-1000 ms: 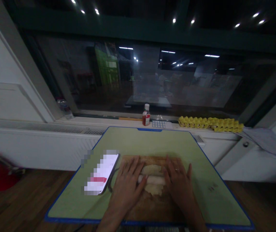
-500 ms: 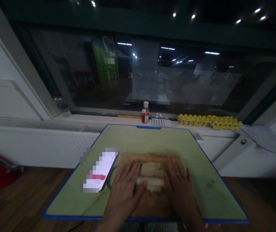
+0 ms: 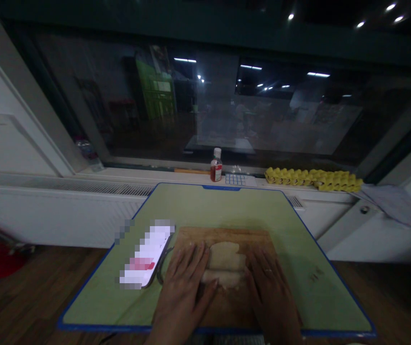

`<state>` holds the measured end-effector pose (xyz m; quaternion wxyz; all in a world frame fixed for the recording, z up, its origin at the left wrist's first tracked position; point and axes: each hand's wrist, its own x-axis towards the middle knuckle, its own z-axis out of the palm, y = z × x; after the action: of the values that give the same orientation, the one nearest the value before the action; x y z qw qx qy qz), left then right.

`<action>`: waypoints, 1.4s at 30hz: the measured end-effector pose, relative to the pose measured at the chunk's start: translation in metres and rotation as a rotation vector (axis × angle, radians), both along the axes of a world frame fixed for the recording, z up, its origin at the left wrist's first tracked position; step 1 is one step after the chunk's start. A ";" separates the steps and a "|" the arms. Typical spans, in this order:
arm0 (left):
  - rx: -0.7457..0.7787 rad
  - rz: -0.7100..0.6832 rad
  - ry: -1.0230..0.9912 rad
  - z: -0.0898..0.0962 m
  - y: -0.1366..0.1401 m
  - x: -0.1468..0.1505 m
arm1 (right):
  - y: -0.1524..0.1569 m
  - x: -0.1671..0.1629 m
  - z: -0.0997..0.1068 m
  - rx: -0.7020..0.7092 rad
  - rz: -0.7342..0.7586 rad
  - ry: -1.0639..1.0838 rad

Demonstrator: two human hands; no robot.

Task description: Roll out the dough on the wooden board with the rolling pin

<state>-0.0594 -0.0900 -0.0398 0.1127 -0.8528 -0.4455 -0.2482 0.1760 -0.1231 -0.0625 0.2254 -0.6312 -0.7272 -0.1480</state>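
Observation:
A flattened piece of pale dough [image 3: 225, 254] lies on a wooden cutting board [image 3: 223, 306]. Across its near part runs a pale, short rolling pin [image 3: 221, 278], its ends hidden by my hands. My left hand [image 3: 185, 282] rests flat over the left end, fingers stretched forward onto the board and thumb along the pin. Over the right end lies my right hand [image 3: 270, 287], also flat with fingers extended and a ring on one finger. A little dough shows on the near side of the pin.
The board sits on a green, blue-edged folding table [image 3: 223, 203]. Left of it lies a lit phone [image 3: 149, 254] with a cable [image 3: 161, 268]. On the windowsill stand a small bottle of red liquid [image 3: 216, 165], a yellow egg tray [image 3: 313, 179] and a plastic bottle [image 3: 89, 153].
The rolling pin has moved toward me over the dough, showing more of the dough's far part. Both hands slid slightly nearer with it, still flat. The camera view shifted a little.

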 end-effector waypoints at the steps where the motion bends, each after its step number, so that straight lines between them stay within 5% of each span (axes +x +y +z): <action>1: 0.005 -0.001 0.003 0.000 -0.002 0.000 | -0.001 0.000 -0.001 0.017 -0.003 -0.001; 18: 0.007 -0.003 0.054 -0.002 -0.019 -0.005 | -0.023 -0.001 -0.001 0.118 0.009 -0.041; 28: -0.165 0.004 -0.001 0.010 0.025 0.009 | 0.022 -0.007 0.028 -0.139 -0.080 0.026; 42: -0.201 -0.013 -0.034 0.018 0.028 0.013 | 0.025 -0.008 0.033 -0.147 -0.077 0.110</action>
<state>-0.0460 -0.0615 -0.0216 0.0175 -0.8583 -0.4645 -0.2172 0.1675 -0.0978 -0.0290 0.2122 -0.6807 -0.6979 -0.0680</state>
